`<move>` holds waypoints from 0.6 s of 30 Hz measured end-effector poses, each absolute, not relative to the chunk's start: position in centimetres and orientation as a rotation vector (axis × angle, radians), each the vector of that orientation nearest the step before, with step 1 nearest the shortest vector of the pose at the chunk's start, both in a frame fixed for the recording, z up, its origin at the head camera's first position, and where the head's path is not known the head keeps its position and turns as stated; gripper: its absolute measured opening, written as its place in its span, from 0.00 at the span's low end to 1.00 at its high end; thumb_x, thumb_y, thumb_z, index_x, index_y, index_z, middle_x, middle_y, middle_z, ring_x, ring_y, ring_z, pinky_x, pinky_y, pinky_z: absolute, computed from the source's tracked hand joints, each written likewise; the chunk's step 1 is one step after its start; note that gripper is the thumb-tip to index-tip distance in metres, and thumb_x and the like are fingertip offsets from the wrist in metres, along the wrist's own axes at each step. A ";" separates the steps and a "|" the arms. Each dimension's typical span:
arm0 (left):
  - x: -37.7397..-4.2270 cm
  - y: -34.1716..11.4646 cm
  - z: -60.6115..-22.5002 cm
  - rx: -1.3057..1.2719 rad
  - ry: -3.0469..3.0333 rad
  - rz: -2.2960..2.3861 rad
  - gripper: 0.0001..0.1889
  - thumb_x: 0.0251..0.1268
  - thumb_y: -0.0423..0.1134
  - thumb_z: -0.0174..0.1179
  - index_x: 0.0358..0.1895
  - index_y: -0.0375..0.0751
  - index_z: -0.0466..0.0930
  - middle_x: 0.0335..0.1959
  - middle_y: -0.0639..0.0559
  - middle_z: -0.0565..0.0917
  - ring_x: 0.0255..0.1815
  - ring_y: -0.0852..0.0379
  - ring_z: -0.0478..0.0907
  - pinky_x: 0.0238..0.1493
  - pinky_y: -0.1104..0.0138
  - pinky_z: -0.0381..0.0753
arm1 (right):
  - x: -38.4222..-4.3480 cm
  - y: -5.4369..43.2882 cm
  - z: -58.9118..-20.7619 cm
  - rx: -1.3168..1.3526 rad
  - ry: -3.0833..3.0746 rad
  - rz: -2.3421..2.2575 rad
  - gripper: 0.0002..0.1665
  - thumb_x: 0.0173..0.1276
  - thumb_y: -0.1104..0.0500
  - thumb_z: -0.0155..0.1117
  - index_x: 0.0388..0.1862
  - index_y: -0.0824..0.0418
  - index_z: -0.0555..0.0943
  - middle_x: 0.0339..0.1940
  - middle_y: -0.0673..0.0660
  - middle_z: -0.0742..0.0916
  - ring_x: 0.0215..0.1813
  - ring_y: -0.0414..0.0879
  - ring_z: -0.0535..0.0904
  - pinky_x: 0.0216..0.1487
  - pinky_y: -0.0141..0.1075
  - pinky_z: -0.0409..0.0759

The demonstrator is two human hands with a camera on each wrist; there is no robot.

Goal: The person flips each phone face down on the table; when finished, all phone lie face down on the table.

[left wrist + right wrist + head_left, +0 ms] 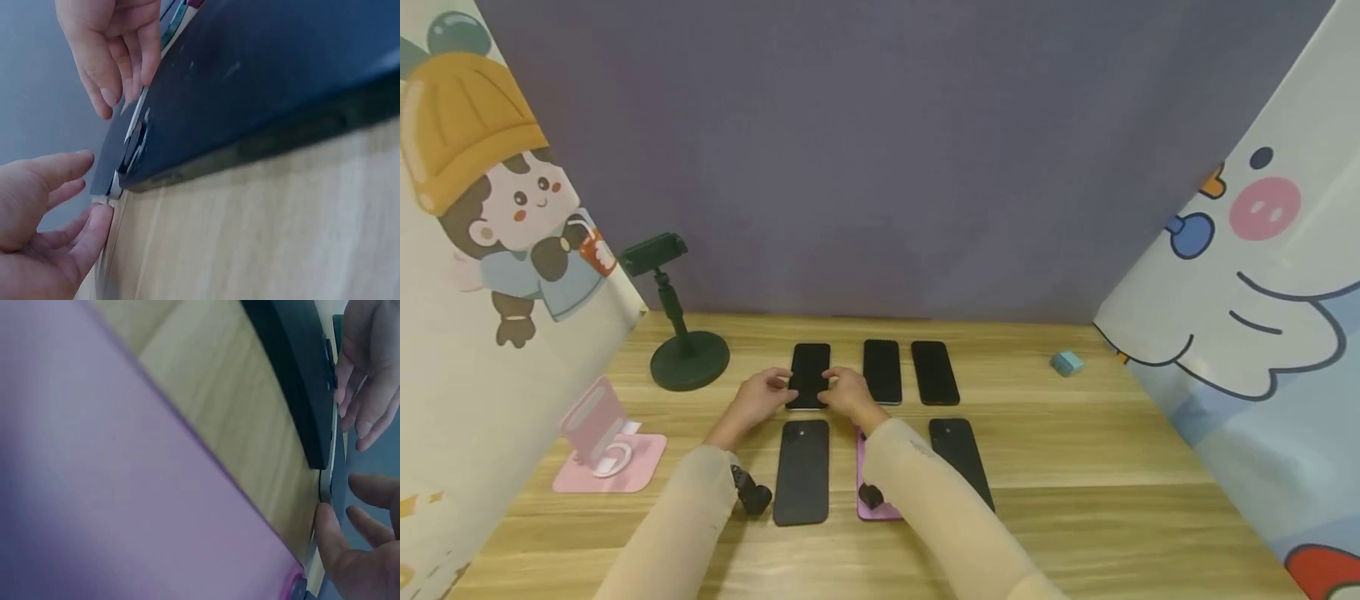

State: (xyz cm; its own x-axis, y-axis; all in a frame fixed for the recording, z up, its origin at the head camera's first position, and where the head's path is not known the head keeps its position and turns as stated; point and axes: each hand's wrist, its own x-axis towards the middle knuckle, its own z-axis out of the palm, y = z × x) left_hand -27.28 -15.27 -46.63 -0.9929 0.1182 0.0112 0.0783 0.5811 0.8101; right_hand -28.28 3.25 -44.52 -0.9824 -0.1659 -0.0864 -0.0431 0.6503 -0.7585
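Note:
A black phone (pixel 810 373), its dark screen facing up, lies on the table in the back row, at that row's left. My left hand (pixel 762 395) is at its left edge, fingers apart and loosely bent. At the right edge is my right hand (pixel 847 392), its thumb and fingertips against or just beside the side. In the left wrist view the left thumb (pixel 94 234) is close to the phone's end. The right wrist view has the right thumb (pixel 331 534) by the slim light edge (pixel 325 485).
Two more black phones (pixel 882 372) (pixel 935 372) lie to the right. In front are a dark phone (pixel 802 473), a pink-purple phone (pixel 872 507) partly under my right forearm, and another dark phone (pixel 962 454). A green stand (pixel 689 361), a pink stand (pixel 643 468) and a small blue block (pixel 1067 362) stand around.

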 end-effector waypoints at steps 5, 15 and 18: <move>-27.4 -14.9 -46.8 0.146 2.770 1.393 0.20 0.65 0.35 0.62 0.58 0.29 0.75 0.52 0.29 0.78 0.51 0.36 0.78 0.47 0.51 0.80 | -28.5 2.7 -44.9 -0.089 2.732 -1.300 0.21 0.58 0.67 0.71 0.52 0.60 0.84 0.46 0.60 0.86 0.49 0.52 0.81 0.46 0.37 0.81; -27.5 -14.4 -46.7 0.097 2.806 1.341 0.17 0.62 0.31 0.63 0.53 0.28 0.80 0.50 0.32 0.81 0.52 0.38 0.78 0.50 0.51 0.78 | -28.7 2.7 -45.2 -0.015 2.745 -1.321 0.21 0.55 0.69 0.72 0.49 0.60 0.86 0.45 0.59 0.86 0.48 0.51 0.80 0.45 0.36 0.80; -27.5 -14.3 -46.7 0.097 2.802 1.351 0.17 0.61 0.31 0.63 0.53 0.28 0.80 0.50 0.32 0.81 0.51 0.38 0.78 0.50 0.52 0.78 | -28.8 2.8 -45.3 -0.010 2.725 -1.343 0.21 0.54 0.69 0.72 0.50 0.59 0.86 0.46 0.59 0.85 0.48 0.51 0.79 0.45 0.36 0.80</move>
State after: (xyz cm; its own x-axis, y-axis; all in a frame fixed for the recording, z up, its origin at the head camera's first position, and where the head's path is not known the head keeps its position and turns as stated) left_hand -27.53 -14.34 -46.72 -0.9976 0.0686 0.0004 0.0430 0.6211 0.7826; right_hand -28.84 2.75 -45.30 -0.9946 -0.0518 -0.0900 0.0398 0.6100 -0.7914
